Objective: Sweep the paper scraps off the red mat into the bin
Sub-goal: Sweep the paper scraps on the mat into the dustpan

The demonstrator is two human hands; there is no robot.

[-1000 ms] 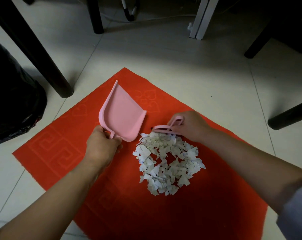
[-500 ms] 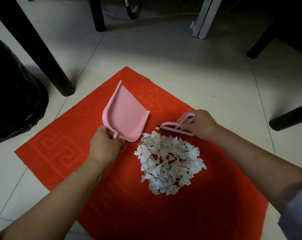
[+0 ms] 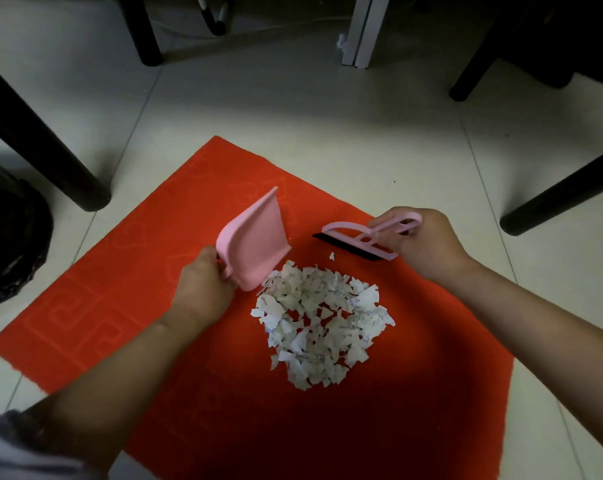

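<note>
A pile of white paper scraps (image 3: 321,320) lies in the middle of the red mat (image 3: 96,306). My left hand (image 3: 203,289) grips the handle of a pink dustpan (image 3: 255,240), tilted up on its side with its near corner touching the pile's far-left edge. My right hand (image 3: 421,244) holds a pink hand brush (image 3: 359,239) by its looped handle, its black bristles just beyond the pile's far side. One loose scrap (image 3: 332,256) lies under the brush. The black-bagged bin (image 3: 9,244) stands at the left edge, partly cut off.
Dark furniture legs stand around the mat: one at far left (image 3: 51,161), one at the back (image 3: 141,32), two on the right (image 3: 556,195). A white post (image 3: 360,32) rises at the back. Pale floor tiles (image 3: 293,109) surround the mat.
The dustpan has tipped further up on its side. My right hand has lifted the brush up and to the right, away from the pile's far edge.
</note>
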